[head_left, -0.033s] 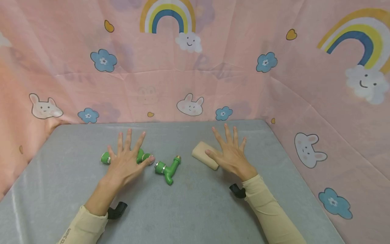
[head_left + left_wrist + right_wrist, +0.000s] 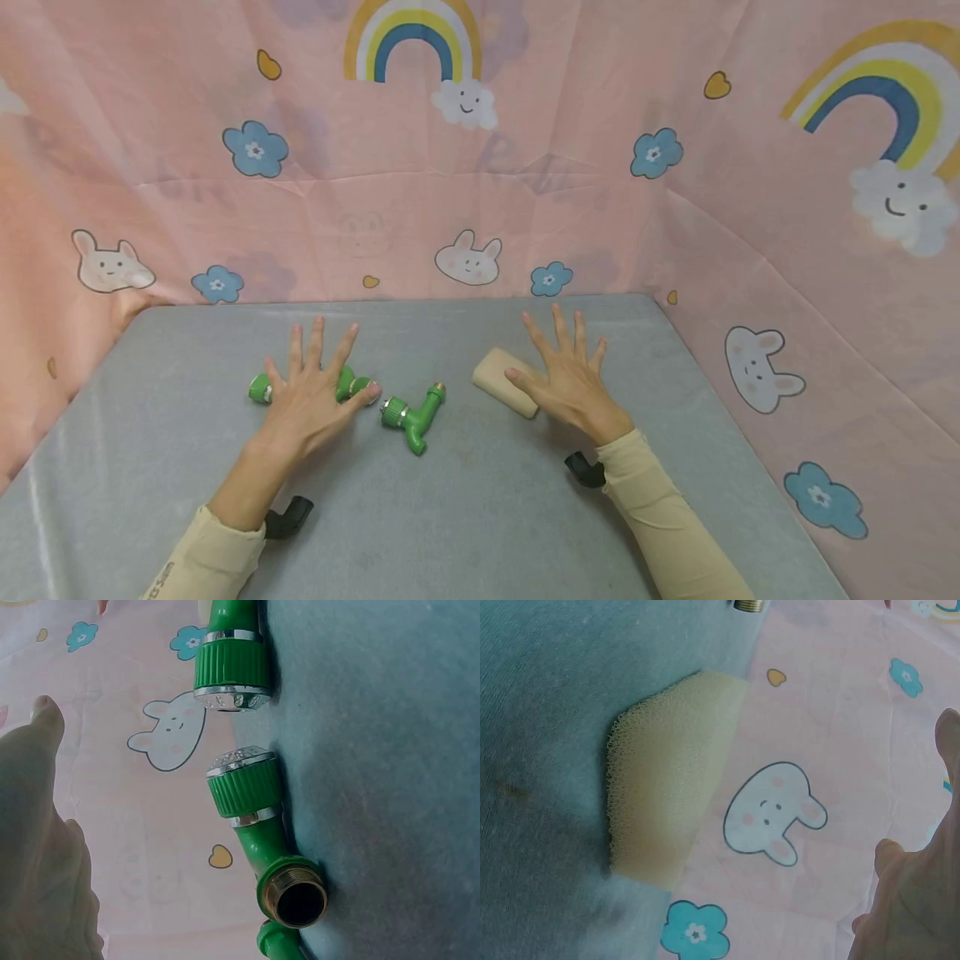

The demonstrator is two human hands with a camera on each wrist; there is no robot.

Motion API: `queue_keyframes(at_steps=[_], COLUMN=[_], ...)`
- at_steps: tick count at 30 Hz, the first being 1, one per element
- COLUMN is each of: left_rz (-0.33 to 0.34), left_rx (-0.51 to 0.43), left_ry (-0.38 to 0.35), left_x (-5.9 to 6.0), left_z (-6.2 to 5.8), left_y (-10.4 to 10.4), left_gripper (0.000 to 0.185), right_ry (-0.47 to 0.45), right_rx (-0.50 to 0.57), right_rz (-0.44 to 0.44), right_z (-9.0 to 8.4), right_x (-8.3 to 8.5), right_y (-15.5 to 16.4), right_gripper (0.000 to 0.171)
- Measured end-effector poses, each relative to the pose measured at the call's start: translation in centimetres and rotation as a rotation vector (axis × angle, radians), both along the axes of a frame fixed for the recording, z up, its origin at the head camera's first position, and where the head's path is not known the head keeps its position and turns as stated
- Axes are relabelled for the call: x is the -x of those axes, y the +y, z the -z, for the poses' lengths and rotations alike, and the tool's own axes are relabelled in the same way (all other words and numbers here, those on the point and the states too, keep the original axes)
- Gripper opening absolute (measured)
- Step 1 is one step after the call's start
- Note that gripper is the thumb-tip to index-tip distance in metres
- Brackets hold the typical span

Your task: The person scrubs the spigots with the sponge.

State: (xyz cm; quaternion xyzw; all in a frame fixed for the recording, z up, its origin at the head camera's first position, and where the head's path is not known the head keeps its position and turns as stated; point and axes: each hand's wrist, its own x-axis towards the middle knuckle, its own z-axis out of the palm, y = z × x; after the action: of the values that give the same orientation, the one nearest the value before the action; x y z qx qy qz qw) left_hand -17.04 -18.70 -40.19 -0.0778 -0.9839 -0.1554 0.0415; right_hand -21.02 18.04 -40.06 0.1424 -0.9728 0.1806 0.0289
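Note:
My left hand [image 2: 307, 398] is spread flat with straight fingers over a green hose fitting [image 2: 259, 388] on the grey table [image 2: 480, 517]; it covers the fitting's middle. In the left wrist view the hand [image 2: 37, 847] hovers apart from that fitting [image 2: 259, 825]. A second green tap-shaped fitting [image 2: 411, 412] lies just right of the thumb and holds nothing near it. My right hand [image 2: 573, 383] is also flat and spread, its thumb beside a tan sponge [image 2: 501, 377]. The right wrist view shows the sponge [image 2: 667, 780] lying on the table, clear of the hand [image 2: 922, 900].
Pink printed cloth [image 2: 480, 192] walls the table at the back and both sides. Black camera mounts sit under each wrist [image 2: 288, 517] [image 2: 585, 471]. Bare grey surface stretches in front of the objects and to the far left.

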Motion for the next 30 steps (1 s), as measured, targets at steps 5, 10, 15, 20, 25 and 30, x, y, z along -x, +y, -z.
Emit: queue_keyframes(at_steps=[5,10,15,20,25,30], left_rz=[0.0,0.007,0.009,0.04,0.149,0.221], left_rx=[0.004,0.0,-0.008,-0.014,-0.05,-0.051], left_ry=[0.003,-0.011,-0.017,0.01,0.026,0.044], left_x=[0.0,0.0,0.0,-0.1,0.1,0.3], left_z=[0.0,0.0,0.1,0.5,1.4,2.1], left_y=[0.0,0.1,0.4,1.0,1.7,2.1], left_gripper=[0.092,0.092,0.091,0.091,0.089,0.086], right_ry=[-0.004,-0.006,-0.02,-0.051,-0.093,-0.122], right_rx=[0.003,-0.001,-0.001,-0.015,-0.054,-0.095], right_rz=[-0.001,0.002,-0.008,-0.027,-0.049,-0.096], right_z=[0.0,0.1,0.3,0.7,1.2,1.8], right_x=[0.0,0.0,0.1,0.1,0.1,0.3], right_y=[0.0,0.1,0.0,-0.3,-0.6,-0.8], right_gripper=[0.086,0.087,0.089,0.091,0.092,0.093])
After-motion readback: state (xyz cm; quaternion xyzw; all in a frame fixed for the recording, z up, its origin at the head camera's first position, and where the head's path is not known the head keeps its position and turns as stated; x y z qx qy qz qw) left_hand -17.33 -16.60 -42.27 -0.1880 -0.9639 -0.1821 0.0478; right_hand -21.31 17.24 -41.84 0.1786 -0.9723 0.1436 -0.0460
